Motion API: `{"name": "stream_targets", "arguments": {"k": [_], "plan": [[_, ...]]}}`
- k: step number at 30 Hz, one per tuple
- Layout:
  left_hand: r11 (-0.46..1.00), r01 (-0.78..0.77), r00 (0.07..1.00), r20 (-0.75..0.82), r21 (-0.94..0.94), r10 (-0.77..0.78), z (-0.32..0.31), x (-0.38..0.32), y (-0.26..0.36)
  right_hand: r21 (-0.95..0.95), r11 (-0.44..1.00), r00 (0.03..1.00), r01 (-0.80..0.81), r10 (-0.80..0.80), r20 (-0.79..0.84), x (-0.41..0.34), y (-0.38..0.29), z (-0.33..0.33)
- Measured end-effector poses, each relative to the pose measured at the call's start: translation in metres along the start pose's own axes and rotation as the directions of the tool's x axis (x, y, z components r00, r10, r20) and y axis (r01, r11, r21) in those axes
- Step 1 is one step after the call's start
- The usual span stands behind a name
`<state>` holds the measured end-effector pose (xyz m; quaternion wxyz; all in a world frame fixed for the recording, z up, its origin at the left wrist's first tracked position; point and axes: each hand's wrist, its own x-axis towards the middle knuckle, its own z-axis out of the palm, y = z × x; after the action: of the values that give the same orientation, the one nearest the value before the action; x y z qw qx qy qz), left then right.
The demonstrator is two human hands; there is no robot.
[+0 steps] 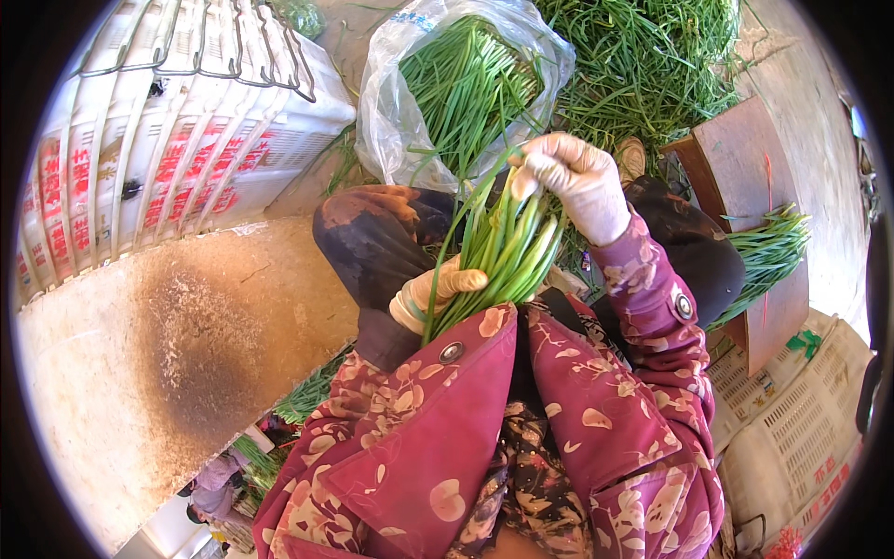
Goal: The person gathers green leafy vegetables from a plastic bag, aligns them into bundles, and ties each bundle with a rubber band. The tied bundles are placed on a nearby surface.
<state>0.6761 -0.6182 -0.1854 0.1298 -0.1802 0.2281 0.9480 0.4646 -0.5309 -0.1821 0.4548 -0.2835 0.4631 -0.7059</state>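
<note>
My left hand (441,290), in a pale glove, is closed around a bunch of long green stalks (506,251) with whitish ends, held slantwise before my chest. At the upper, pale end of the bunch is my right hand (569,178), gloved too, its thumb and fingers pinching a green leaf or stalk. Beyond the bunch, a clear plastic bag (391,133) stands open around many green stalks (464,91). Whether the vegetable is garlic chives or young scallions I cannot tell.
Stacked white plastic crates (188,154) with metal handles stand at left. A heap of loose greens (642,70) lies at upper right. Another bunch (768,251) rests on a brown wooden stand (747,161). Flattish pale crates (796,419) are at lower right, a stained board (279,279) at left.
</note>
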Motion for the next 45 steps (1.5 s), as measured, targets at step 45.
{"name": "stream_targets", "arguments": {"k": [45], "plan": [[0.828,-0.456,0.886,0.257,0.327,0.387,0.08,0.043,0.213,0.022,0.998,0.926,-0.06,0.047,0.375,0.035,0.01,0.03]]}}
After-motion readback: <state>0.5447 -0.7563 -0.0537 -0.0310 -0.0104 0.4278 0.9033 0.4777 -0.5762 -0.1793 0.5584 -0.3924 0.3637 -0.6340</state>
